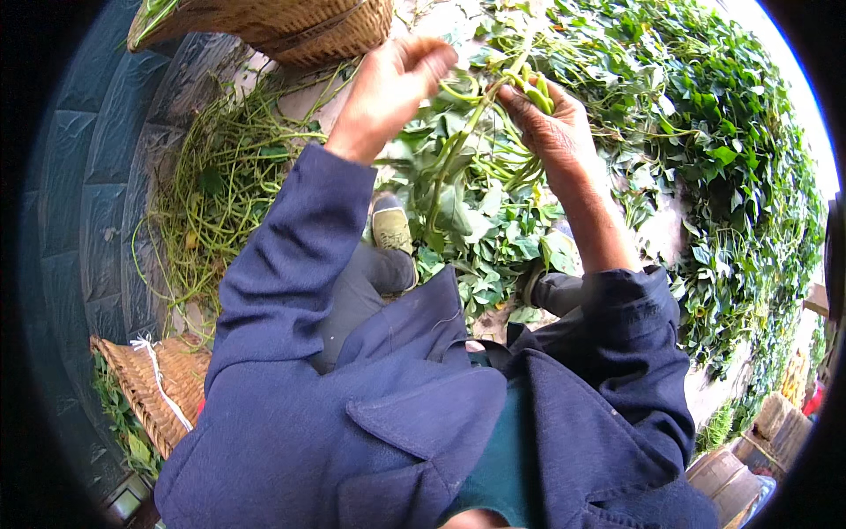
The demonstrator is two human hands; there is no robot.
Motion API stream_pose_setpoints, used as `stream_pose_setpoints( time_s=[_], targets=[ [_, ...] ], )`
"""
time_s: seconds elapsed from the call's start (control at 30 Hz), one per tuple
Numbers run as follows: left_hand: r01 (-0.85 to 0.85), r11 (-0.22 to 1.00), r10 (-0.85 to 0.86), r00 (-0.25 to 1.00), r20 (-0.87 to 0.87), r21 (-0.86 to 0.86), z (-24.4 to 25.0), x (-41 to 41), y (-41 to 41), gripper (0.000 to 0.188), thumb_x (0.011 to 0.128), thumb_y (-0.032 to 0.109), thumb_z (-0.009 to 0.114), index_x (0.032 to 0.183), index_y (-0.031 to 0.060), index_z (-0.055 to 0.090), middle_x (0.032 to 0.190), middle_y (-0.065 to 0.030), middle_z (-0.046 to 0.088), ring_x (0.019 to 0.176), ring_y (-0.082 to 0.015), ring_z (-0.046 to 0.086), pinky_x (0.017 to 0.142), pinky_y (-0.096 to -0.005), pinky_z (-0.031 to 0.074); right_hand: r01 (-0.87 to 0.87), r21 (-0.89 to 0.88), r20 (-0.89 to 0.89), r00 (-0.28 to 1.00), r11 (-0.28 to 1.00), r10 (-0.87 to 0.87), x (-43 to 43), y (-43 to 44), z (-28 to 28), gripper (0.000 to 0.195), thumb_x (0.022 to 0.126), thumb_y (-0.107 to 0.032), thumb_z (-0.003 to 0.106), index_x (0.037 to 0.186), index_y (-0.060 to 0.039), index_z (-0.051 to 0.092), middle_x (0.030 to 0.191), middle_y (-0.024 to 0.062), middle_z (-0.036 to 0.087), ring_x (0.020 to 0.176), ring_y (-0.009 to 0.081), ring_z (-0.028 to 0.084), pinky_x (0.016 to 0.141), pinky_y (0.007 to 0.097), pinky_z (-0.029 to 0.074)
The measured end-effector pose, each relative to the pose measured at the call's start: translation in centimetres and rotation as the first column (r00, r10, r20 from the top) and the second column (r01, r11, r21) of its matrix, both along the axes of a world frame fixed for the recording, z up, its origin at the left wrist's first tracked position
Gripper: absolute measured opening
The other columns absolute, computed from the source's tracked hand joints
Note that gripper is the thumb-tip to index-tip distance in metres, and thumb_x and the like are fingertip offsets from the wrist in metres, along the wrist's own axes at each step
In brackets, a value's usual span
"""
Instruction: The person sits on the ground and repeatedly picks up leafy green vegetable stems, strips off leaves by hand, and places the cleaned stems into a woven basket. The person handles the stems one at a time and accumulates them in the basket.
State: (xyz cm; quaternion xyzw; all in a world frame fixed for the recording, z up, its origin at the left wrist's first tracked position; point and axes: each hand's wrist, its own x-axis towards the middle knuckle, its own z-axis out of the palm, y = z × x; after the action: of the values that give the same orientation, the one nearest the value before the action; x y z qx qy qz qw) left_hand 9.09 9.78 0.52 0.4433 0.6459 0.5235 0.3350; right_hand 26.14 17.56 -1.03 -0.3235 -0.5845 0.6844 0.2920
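Note:
My right hand [552, 119] is closed around a leafy green vine [456, 149]. Several plump green pieces [538, 96], pods or folded stalks, stick out between its thumb and fingers. The vine droops from the hand down toward my shoes, with large leaves and a spray of thin stalks [509, 165] below the grip. To the left of it, level with the right hand, my left hand [400, 92] is raised with its thumb toward the vine. Motion blur hides whether its fingers hold anything.
A heap of leafy vines [720, 152] spreads along the right. Bare green stems [218, 172] are piled at left beside a dark block wall [99, 192]. One wicker basket [324, 30] stands ahead, another wicker basket [158, 377] lower left. Leaves [489, 258] lie between my shoes [393, 228].

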Motion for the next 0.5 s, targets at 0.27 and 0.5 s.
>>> stream_pose_setpoints(
  time_s=[0.27,0.5],
  targets=[
    [0.271,0.961,-0.267,0.961,0.073,-0.054,-1.7,2.7,-0.2,0.021,0.082,0.015,0.060,0.098,0.0005,0.061,0.077,-0.0045,0.063,0.067,-0.0108,0.057,0.061,-0.0255,0.045,0.023,0.384,0.158,0.983,0.923,-0.090,1.5,2.0,-0.7,0.028,0.077,-0.025,0.067,0.092,-0.0031,0.062,0.077,0.0051,0.063,0.067,0.0086,0.055,0.063,0.0245,0.044],
    [-0.028,0.993,-0.061,0.725,-0.686,-0.118,-3.3,0.8,-0.3,0.015,0.084,0.014,0.057,0.093,0.0026,0.062,0.070,-0.0036,0.061,0.064,-0.0079,0.055,0.062,-0.0235,0.045,-0.095,0.124,0.307,0.950,0.988,0.053,3.5,3.0,2.7,0.027,0.081,-0.030,0.057,0.070,-0.0062,0.062,0.068,0.0011,0.059,0.062,0.0101,0.052,0.059,0.0237,0.040]
  ],
)
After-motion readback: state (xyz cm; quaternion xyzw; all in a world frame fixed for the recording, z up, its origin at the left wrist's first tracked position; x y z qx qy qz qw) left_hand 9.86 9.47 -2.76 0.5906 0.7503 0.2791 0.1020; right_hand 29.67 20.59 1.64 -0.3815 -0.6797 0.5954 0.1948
